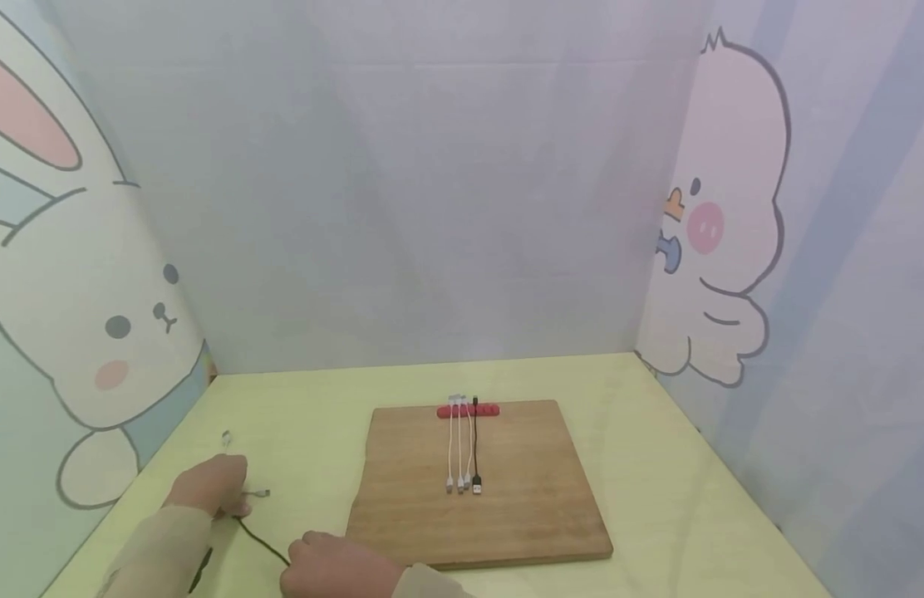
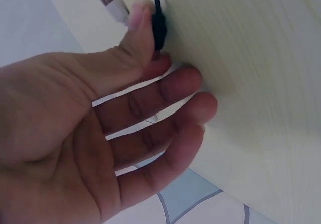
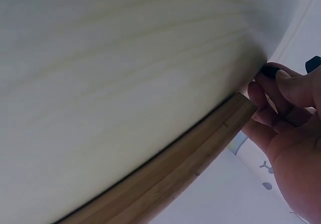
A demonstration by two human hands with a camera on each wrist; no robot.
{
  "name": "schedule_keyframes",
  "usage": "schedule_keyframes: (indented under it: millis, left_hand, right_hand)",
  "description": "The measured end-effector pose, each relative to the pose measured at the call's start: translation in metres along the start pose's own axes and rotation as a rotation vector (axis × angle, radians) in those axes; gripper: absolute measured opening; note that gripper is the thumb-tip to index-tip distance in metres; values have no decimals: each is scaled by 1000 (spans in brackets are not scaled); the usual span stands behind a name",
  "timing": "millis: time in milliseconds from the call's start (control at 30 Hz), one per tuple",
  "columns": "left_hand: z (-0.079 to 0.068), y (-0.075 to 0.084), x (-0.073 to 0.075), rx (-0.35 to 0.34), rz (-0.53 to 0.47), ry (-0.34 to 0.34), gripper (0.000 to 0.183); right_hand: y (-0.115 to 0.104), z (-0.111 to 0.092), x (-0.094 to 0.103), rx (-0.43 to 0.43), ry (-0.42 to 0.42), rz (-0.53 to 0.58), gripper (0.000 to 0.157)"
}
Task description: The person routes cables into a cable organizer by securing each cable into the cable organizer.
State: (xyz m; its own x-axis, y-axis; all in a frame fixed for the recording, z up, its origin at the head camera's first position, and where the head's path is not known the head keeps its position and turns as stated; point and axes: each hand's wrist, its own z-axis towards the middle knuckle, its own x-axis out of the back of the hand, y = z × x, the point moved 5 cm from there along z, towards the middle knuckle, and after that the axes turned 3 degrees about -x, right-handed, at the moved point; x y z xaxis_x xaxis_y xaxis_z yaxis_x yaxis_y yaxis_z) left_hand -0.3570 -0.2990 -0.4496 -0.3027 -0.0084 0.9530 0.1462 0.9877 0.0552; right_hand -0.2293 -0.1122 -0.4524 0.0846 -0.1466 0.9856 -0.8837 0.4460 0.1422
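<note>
A black cable (image 1: 262,541) spans the gap between my two hands at the table's near left. My left hand (image 1: 208,486) pinches one end, the black plug (image 2: 159,30), between thumb and index finger, the other fingers loosely bent. At the cable's other end, my right hand (image 1: 338,566) pinches a black piece (image 3: 271,72) with thumb and index finger, beside the wooden board's (image 1: 537,482) near left corner. White cable plugs lie around my left hand: one plug (image 1: 226,438) beyond it, another plug (image 1: 262,493) to its right. The hand hides the rest of them.
Across the board's far edge lies a red cable holder (image 1: 490,409). Several white cables (image 1: 450,448) and one short black cable (image 1: 476,448) run from it toward me. A dark piece (image 1: 200,571) shows beside my left forearm. Printed walls (image 1: 447,208) enclose the yellow table (image 1: 679,498).
</note>
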Motion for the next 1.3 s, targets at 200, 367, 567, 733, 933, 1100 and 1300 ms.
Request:
schedule_keyframes:
  millis: [200, 367, 567, 733, 933, 1100, 1300]
  left_hand:
    - [-8, 6, 6, -70, 29, 60, 36]
    - [-14, 18, 13, -82, 4, 79, 34]
    - [-24, 47, 31, -106, 26, 130, 29]
    - [-31, 71, 47, -126, 49, 178, 24]
    - [-39, 93, 64, -149, 71, 237, 21]
    - [-43, 105, 76, -146, 73, 278, 22]
    - [-43, 118, 84, -141, 43, 313, 21]
  right_hand:
    - [2, -2, 0, -32, -52, 51, 20]
    - [4, -3, 0, -37, -50, 4, 21]
    - [7, -5, 6, -33, 13, -78, 22]
    - [9, -10, 14, -49, 46, -130, 16]
    - [14, -23, 25, -87, 113, -145, 10]
    - [21, -34, 31, -148, 129, -142, 9]
    - [32, -41, 35, -206, 125, -107, 17]
